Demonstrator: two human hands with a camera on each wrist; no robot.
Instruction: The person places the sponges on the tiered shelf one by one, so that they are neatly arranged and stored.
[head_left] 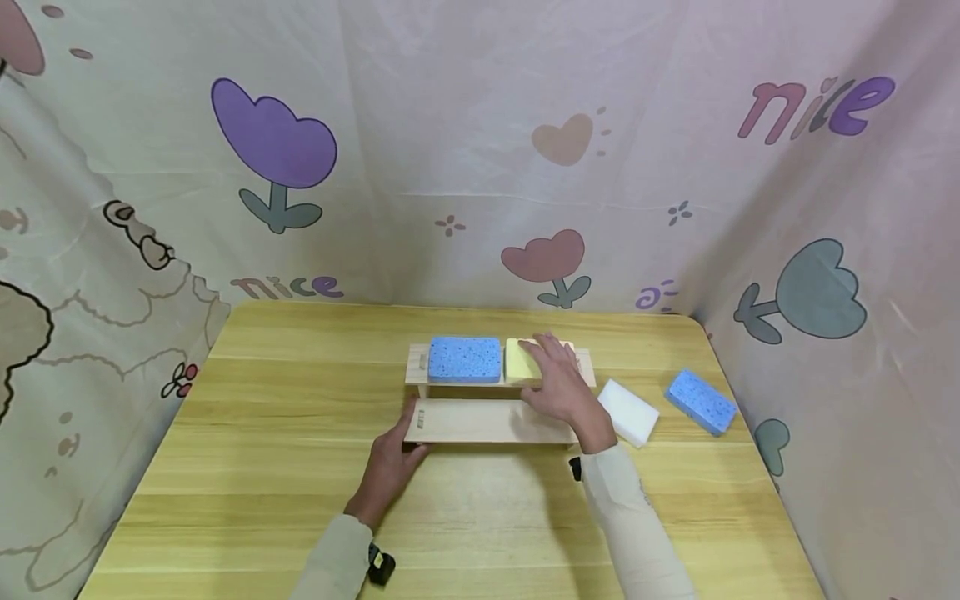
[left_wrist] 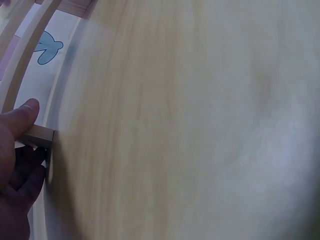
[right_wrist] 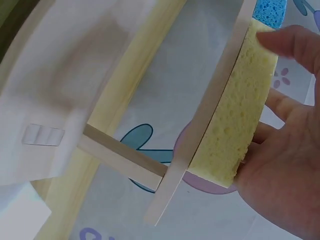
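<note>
A two-tier wooden rack (head_left: 480,419) stands on the table. On its upper tier lie a blue sponge (head_left: 464,360) and, just to the right, a yellow sponge (head_left: 521,362). My right hand (head_left: 558,383) holds the yellow sponge from above; in the right wrist view the thumb (right_wrist: 295,44) is at its near side and the other fingers are behind it, partly hidden. With thumb and fingers, my left hand (head_left: 392,461) grips the rack's left end; a wooden end piece (left_wrist: 40,134) shows between them in the left wrist view.
To the right of the rack lies a white sponge (head_left: 630,412), close to my right wrist. Another blue sponge (head_left: 701,402) lies farther right, near the table's edge. A patterned cloth (head_left: 420,150) hangs behind the table (head_left: 262,467) and along both sides.
</note>
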